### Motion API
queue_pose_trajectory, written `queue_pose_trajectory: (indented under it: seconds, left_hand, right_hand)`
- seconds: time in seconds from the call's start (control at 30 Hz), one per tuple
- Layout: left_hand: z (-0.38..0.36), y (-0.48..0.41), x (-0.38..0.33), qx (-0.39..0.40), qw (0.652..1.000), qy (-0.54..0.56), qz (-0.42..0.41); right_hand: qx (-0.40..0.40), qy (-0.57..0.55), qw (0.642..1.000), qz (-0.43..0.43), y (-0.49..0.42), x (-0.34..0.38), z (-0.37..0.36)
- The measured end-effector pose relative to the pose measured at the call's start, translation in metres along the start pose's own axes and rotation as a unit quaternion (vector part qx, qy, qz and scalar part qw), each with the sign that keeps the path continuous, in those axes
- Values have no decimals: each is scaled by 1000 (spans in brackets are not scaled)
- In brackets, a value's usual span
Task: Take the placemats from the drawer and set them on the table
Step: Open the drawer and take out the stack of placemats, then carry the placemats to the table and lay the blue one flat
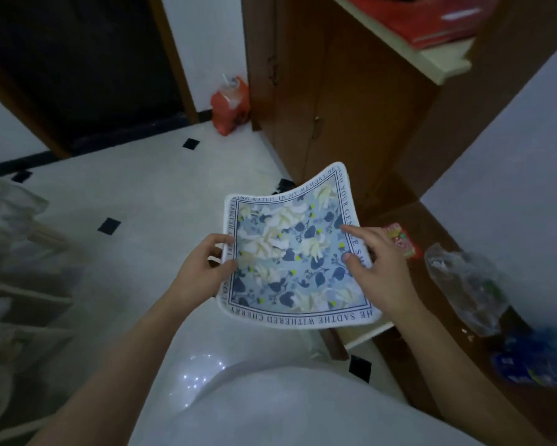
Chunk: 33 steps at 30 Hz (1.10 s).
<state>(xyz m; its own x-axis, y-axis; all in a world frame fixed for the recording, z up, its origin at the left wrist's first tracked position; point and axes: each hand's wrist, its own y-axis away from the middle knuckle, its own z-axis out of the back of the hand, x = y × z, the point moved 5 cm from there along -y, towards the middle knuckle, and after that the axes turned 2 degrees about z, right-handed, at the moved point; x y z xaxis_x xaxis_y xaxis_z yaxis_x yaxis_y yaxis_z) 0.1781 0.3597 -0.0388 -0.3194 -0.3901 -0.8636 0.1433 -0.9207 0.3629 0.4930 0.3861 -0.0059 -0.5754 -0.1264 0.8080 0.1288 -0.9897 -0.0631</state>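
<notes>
A square placemat (295,249) with a blue and cream flower print and a lettered white border is held flat in the air in front of me, its far edge curling up. My left hand (203,268) grips its left edge with thumb on top. My right hand (377,268) holds the right edge, index finger stretched over the print. Below and right of the mat, an open drawer (370,333) shows a pale front edge.
A brown wooden cabinet (335,91) stands ahead. A brown surface (431,252) at right carries a red snack packet (399,241), a clear plastic bag (464,284) and blue packaging (534,365). A red bag (230,106) sits on the white tiled floor (126,204). A rack (19,268) stands at left.
</notes>
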Motion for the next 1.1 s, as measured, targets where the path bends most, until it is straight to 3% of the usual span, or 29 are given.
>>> queue_pose_trajectory:
  seconds: [0.27, 0.47, 0.7, 0.9, 1.1]
  left_hand:
    - [123, 72, 67, -180, 978, 102, -19]
    - [192, 93, 101, -246, 961, 129, 11]
    - [266, 83, 139, -343, 925, 154, 51]
    - [326, 92, 163, -459, 861, 193, 103]
    - [354, 166, 179, -624, 737, 227, 130]
  right_hand:
    - [69, -91, 993, -14, 2, 72, -121]
    - [144, -117, 983, -15, -9, 102, -202]
    - [236, -107, 965, 34, -84, 163, -301]
    - [346, -102, 926, 110, -149, 236, -408]
    - [503, -101, 828, 225, -148, 337, -518]
